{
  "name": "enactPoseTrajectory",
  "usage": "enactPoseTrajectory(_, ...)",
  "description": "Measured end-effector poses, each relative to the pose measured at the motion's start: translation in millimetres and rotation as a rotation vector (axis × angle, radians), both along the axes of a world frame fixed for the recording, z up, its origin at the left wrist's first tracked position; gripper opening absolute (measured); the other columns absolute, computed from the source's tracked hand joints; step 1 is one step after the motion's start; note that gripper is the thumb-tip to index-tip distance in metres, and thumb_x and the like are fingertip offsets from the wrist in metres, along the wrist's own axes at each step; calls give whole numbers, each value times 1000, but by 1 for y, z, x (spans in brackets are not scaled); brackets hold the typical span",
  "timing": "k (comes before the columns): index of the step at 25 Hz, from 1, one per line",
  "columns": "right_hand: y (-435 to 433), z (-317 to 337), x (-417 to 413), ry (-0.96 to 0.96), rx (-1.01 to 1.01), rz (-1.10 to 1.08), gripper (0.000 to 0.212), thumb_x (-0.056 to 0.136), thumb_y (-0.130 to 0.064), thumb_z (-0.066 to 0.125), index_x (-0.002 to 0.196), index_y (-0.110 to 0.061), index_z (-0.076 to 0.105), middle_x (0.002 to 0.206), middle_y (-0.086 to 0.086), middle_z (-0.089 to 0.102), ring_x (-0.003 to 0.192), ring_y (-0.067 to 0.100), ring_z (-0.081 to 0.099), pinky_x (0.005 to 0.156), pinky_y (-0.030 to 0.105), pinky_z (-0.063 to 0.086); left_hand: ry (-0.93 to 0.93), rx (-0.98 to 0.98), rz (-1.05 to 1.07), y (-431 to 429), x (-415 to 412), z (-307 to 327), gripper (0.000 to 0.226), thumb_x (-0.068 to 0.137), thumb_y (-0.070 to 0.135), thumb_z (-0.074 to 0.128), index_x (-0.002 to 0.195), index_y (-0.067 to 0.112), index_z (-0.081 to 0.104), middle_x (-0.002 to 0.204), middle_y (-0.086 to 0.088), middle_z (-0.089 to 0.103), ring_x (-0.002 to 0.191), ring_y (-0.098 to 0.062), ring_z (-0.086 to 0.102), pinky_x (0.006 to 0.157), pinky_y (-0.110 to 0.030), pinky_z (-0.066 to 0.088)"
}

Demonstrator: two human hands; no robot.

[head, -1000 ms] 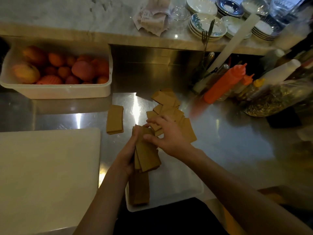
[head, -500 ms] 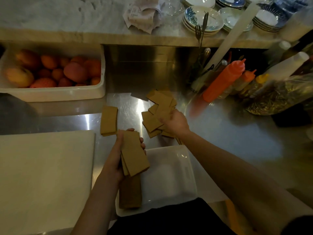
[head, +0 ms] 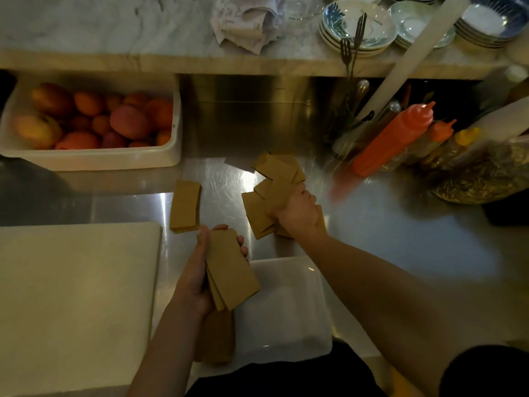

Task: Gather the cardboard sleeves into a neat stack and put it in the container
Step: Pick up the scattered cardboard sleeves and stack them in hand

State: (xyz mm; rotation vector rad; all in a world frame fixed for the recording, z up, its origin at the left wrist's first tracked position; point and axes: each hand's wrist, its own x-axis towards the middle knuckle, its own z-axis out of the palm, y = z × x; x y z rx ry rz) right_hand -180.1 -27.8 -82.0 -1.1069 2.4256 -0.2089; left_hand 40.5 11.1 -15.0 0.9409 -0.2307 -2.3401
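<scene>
Cardboard sleeves lie in three places on my steel counter (head: 386,233): a fanned bundle (head: 230,275) in my left hand, a loose heap (head: 266,196) further back under my right hand, and a small tidy stack (head: 185,206) lying alone to the left of the heap. Some more brown sleeves (head: 216,338) already rest in the white container (head: 286,310), against its left side, close to my body. The light is dim and warm. A pale cutting board (head: 74,296) fills the near left, a white tub of fruit (head: 94,124) sits at the back left under a marble ledge (head: 100,27), and that ledge carries crumpled paper (head: 246,24) and stacked bowls (head: 360,27). Orange squeeze bottles (head: 395,136) lean at the back right. My left hand (head: 197,276) is raised over the container's near-left corner, palm turned inward, thumb and fingers wrapped round the bundle, whose long axis runs away from me and tips slightly left at the far end. My right hand (head: 297,213) reaches forward, arm nearly straight, knuckles up, fingers curled down onto the heap; I cannot tell whether it has actually pinched a sleeve. In the heap the sleeves point every way, overlapping; the lone stack runs lengthwise away from me.
</scene>
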Motion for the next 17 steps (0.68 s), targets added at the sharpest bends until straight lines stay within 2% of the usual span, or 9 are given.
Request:
enactPoseTrajectory(4, 2, 14, -27, -518, -168, -21, 74, 79, -29, 77, 138, -14, 36, 134, 9, 52, 121, 31, 54, 97, 42, 47, -16, -35, -61, -10, -8, 1, 64, 43, 54, 94, 96, 23, 73, 95, -13, 71, 79, -26, 70, 70, -40, 60)
enactPoseTrajectory(6, -9, 23, -44, -615, -136, 34, 75, 77, -25, 79, 139, -15, 39, 137, 7, 51, 124, 30, 52, 99, 40, 47, -18, -48, -77, -16, -9, 2, 62, 45, 55, 93, 95, 24, 73, 95, -12, 70, 79, -25, 70, 70, -39, 60)
enactPoseTrajectory(7, -18, 27, -51, -577, -93, 72, 78, 76, -25, 80, 140, -14, 39, 138, 8, 50, 126, 30, 50, 98, 38, 46, -14, -53, -76, -19, -10, 2, 62, 46, 55, 93, 95, 24, 72, 94, -12, 70, 79, -25, 69, 70, -39, 60)
enactPoseTrajectory(9, -34, 27, -59, -367, 51, 174, 79, 76, -29, 80, 141, -10, 38, 139, 12, 48, 126, 31, 48, 96, 36, 44, -14, -58, -70, -24, -10, 3, 61, 48, 54, 93, 96, 23, 72, 94, -12, 70, 79, -25, 69, 69, -39, 60)
enactPoseTrajectory(11, -44, 19, -56, -195, 157, 289, 70, 78, -31, 78, 134, -8, 43, 131, 13, 52, 118, 30, 52, 89, 32, 45, -19, -63, -71, -27, -9, 5, 62, 48, 54, 93, 98, 23, 71, 94, -12, 70, 79, -25, 70, 68, -39, 60)
enactPoseTrajectory(13, -48, 13, -48, -109, 190, 344, 66, 76, -32, 79, 128, -10, 45, 125, 12, 53, 112, 29, 55, 83, 31, 45, -26, -62, -70, -29, -7, 5, 64, 47, 53, 94, 99, 24, 70, 93, -12, 70, 79, -25, 70, 68, -39, 60)
enactPoseTrajectory(17, -46, 10, -40, 69, 171, 376, 88, 71, -38, 82, 139, -9, 35, 141, 16, 37, 124, 34, 45, 97, 42, 45, -25, -57, -54, -31, -3, 3, 67, 46, 52, 94, 101, 23, 68, 93, -12, 69, 78, -25, 70, 69, -38, 60)
